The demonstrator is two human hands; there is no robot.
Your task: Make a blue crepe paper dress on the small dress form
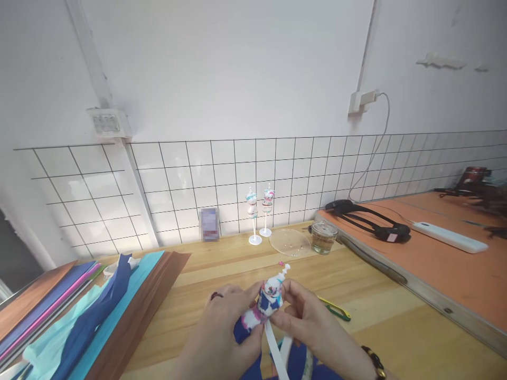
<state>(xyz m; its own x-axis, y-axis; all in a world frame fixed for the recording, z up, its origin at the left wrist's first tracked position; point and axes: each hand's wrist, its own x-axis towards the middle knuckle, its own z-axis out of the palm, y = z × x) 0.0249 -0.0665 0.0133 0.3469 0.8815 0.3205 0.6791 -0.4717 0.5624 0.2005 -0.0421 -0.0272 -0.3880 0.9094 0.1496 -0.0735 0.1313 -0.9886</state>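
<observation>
Two bare hands meet low at the centre of the wooden worktop (388, 338), both closed on one small item.

Item held: a miniature dress-form figure on a white plastic stand, wrapped in white, blue and pink patterned fabric (270, 297). It is tilted, its white tip pointing up and away, its stand (276, 352) slanting down toward the person. It looks light and small; the cloth wrapping is soft and likely to slip or shift under pressure, while the thin stand and neck look stiff and probably snap easily. Best taken at the padded torso, with fingertips only.

Left hand (225, 330): palm turned inward, fingers curled, thumb and fingertips pinched on the lower, skirt end of the figure. A dark ring sits on one finger.

Right hand (307, 322): fingers bent and closed round the upper torso from the right; a dark beaded bracelet (374, 361) at the wrist.

Blue cloth (245, 335) lies under the hands.

Nearby: two finished miniature dress forms on white stands (259, 211) by the tiled wall; a clear round plastic disc (290, 243); a small glass jar (324, 237); yellow-green thread snips (336, 309) just right of the right hand; stacked coloured paper sheets (59, 316) at left.
</observation>
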